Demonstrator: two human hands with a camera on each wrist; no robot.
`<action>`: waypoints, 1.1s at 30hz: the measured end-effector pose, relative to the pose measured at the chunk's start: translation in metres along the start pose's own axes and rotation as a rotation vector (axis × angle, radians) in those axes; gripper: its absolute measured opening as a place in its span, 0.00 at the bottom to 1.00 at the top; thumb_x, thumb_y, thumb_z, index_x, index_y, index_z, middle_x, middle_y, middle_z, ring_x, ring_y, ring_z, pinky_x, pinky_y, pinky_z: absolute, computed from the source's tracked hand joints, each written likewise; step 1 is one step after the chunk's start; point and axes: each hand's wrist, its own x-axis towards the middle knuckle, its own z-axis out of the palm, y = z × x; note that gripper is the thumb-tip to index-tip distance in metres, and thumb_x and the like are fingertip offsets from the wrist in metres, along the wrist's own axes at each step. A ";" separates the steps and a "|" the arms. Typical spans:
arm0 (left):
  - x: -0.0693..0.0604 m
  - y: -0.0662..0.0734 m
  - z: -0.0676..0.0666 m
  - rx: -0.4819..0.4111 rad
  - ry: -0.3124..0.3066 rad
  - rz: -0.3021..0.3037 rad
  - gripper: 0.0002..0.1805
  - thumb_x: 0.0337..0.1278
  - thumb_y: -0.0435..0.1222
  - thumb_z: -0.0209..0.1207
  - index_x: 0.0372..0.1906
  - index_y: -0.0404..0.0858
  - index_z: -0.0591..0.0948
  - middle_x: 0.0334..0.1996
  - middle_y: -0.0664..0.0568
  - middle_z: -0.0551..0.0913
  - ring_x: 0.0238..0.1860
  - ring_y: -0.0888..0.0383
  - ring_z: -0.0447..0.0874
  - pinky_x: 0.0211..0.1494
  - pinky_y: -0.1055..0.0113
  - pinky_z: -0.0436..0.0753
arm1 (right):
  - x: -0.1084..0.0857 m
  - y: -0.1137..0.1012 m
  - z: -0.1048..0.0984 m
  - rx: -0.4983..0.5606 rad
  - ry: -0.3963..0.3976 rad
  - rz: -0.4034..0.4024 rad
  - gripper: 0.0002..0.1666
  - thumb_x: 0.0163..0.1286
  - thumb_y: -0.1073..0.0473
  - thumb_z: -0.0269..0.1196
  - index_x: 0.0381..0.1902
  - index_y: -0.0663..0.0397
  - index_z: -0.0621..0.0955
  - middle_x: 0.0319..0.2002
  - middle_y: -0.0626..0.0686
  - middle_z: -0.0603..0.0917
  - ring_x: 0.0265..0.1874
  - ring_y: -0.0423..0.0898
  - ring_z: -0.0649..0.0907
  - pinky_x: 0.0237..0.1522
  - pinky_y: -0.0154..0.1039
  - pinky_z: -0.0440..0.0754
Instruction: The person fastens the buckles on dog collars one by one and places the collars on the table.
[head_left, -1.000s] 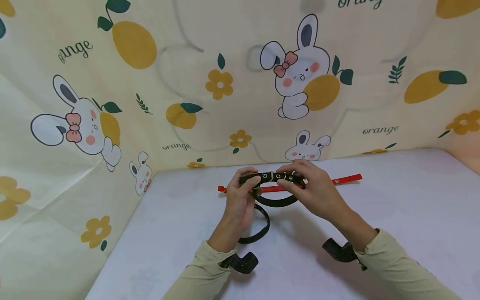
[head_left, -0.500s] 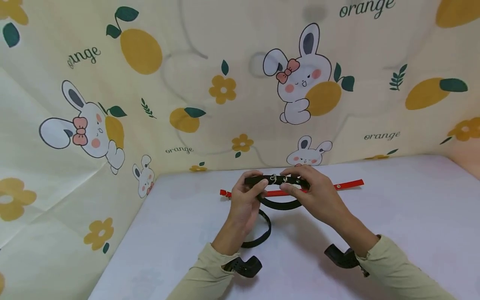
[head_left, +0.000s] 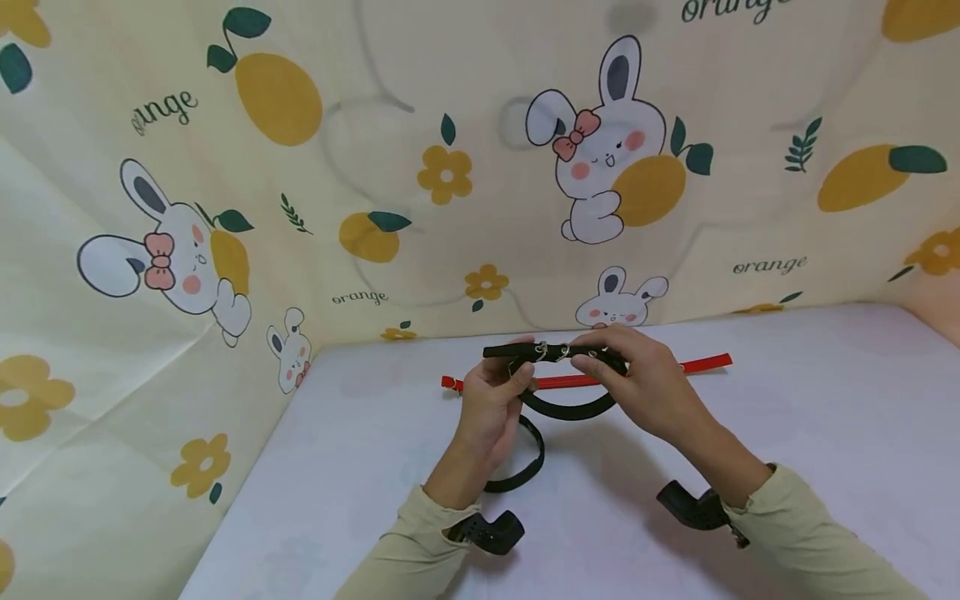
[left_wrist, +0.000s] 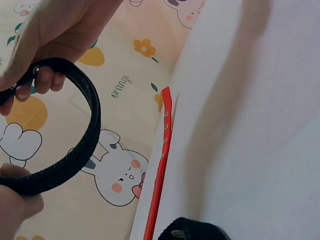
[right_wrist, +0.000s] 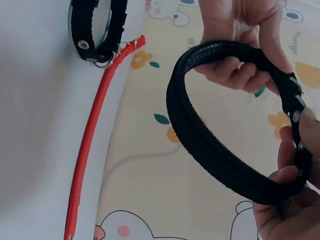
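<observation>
Both hands hold a black collar (head_left: 570, 411) raised above the table, its band closed into a ring. My left hand (head_left: 487, 417) grips the left side, thumb below the strap; part of its fingers is hidden behind. On the right, my right hand (head_left: 648, 383) pinches the strap between thumb and fingers. A metal buckle and ring (right_wrist: 298, 90) sit between the hands, with eyelets along the strap. A second black collar (head_left: 528, 477) lies looped on the table by the left wrist. Behind the hands, a red collar (left_wrist: 160, 175) with eyelets lies stretched out.
The white table (head_left: 360, 467) meets a patterned cloth backdrop (head_left: 450, 83) with rabbits and oranges at its far edge. Black wrist cameras (head_left: 491, 533) hang below both forearms. More cloth slopes along the left side.
The strap's left end now sticks out above my left hand, whose thumb has dropped below the band. My right hand has shifted slightly right. The collars on the table stay put.
</observation>
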 end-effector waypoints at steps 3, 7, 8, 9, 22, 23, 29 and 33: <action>0.000 0.002 -0.001 -0.004 0.025 -0.006 0.13 0.62 0.28 0.62 0.50 0.35 0.85 0.43 0.56 0.85 0.39 0.56 0.75 0.48 0.68 0.79 | 0.002 0.001 -0.001 -0.004 0.015 -0.028 0.12 0.66 0.56 0.69 0.47 0.44 0.85 0.48 0.49 0.86 0.52 0.50 0.83 0.49 0.49 0.83; 0.000 0.007 -0.002 -0.006 0.057 0.005 0.10 0.63 0.25 0.60 0.43 0.39 0.86 0.41 0.56 0.86 0.39 0.57 0.76 0.48 0.68 0.81 | 0.007 0.000 0.000 0.014 0.031 -0.057 0.11 0.65 0.58 0.69 0.46 0.45 0.86 0.47 0.50 0.87 0.54 0.52 0.83 0.54 0.52 0.79; 0.000 0.007 -0.003 -0.007 0.057 0.009 0.10 0.63 0.25 0.60 0.42 0.40 0.86 0.40 0.56 0.85 0.39 0.57 0.76 0.48 0.67 0.81 | 0.008 0.000 0.000 0.017 0.038 -0.062 0.11 0.65 0.58 0.69 0.46 0.45 0.86 0.47 0.51 0.88 0.56 0.54 0.82 0.57 0.54 0.78; 0.000 0.008 -0.003 -0.005 0.057 0.008 0.10 0.62 0.24 0.60 0.40 0.41 0.86 0.39 0.55 0.86 0.39 0.57 0.77 0.48 0.68 0.82 | 0.008 0.000 0.000 0.015 0.044 -0.062 0.11 0.65 0.59 0.70 0.46 0.46 0.86 0.47 0.51 0.88 0.56 0.54 0.82 0.57 0.54 0.78; 0.005 0.015 -0.002 0.341 0.009 0.052 0.11 0.63 0.33 0.64 0.48 0.34 0.82 0.28 0.55 0.79 0.30 0.57 0.75 0.43 0.68 0.78 | 0.009 -0.004 -0.012 -0.036 0.049 -0.011 0.12 0.67 0.56 0.68 0.48 0.49 0.86 0.39 0.48 0.86 0.37 0.44 0.76 0.40 0.42 0.75; 0.006 0.015 -0.002 0.358 0.006 0.052 0.11 0.63 0.33 0.64 0.48 0.34 0.82 0.29 0.54 0.79 0.30 0.57 0.76 0.44 0.67 0.78 | 0.008 -0.004 -0.012 -0.036 0.049 -0.009 0.12 0.67 0.56 0.68 0.48 0.49 0.86 0.39 0.49 0.86 0.38 0.45 0.76 0.40 0.43 0.75; 0.005 0.018 -0.005 0.374 -0.022 0.030 0.16 0.62 0.27 0.63 0.54 0.32 0.80 0.42 0.53 0.83 0.44 0.58 0.81 0.52 0.67 0.81 | 0.006 -0.004 -0.015 -0.033 0.054 0.005 0.11 0.68 0.57 0.67 0.48 0.50 0.86 0.39 0.48 0.88 0.35 0.43 0.78 0.41 0.40 0.76; 0.004 0.018 -0.007 0.374 -0.009 0.029 0.16 0.61 0.27 0.64 0.54 0.32 0.81 0.40 0.54 0.84 0.41 0.59 0.84 0.53 0.68 0.82 | 0.003 -0.003 -0.016 -0.029 0.049 0.028 0.11 0.68 0.57 0.68 0.47 0.49 0.85 0.39 0.47 0.89 0.33 0.42 0.81 0.39 0.32 0.77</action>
